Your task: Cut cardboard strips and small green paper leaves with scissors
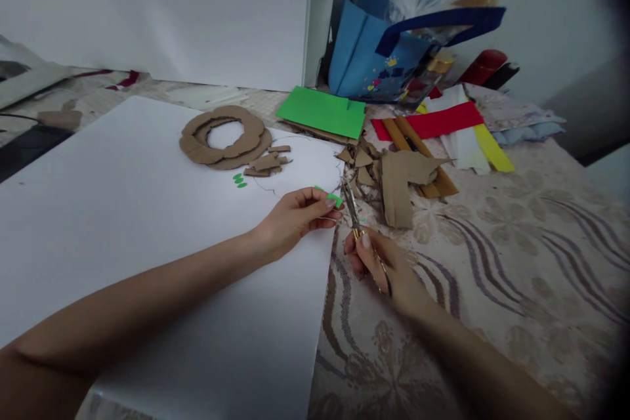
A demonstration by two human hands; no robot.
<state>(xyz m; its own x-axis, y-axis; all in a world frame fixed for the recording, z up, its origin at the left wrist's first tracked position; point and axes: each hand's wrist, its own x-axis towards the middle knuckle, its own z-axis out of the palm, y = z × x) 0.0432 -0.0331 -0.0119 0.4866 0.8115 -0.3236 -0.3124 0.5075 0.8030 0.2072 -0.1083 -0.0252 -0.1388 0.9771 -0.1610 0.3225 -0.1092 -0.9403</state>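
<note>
Between the thumb and fingers of my left hand [300, 218] is a small piece of green paper [335, 200], held over the right edge of a large white sheet [197, 275]. My right hand [384, 262] grips a pair of scissors [352, 210] by its handles, with the blades pointing up and away, close to the green piece. Several small green cut-outs [239, 180] lie on the sheet to the left of my left hand. Behind them rest cardboard rings [191, 138] with wavy edges, partly stacked, and a little heap of cardboard strips [267, 163].
A green sheet [322, 111] lies at the back over cardboard. Torn cardboard scraps [396, 190] sit right of the scissors, near red [443, 121] and yellow strips [495, 149]. Behind stands a blue bag [364, 46]. A white board [157, 13] rises at the back left. Patterned cloth [492, 289] covers the table.
</note>
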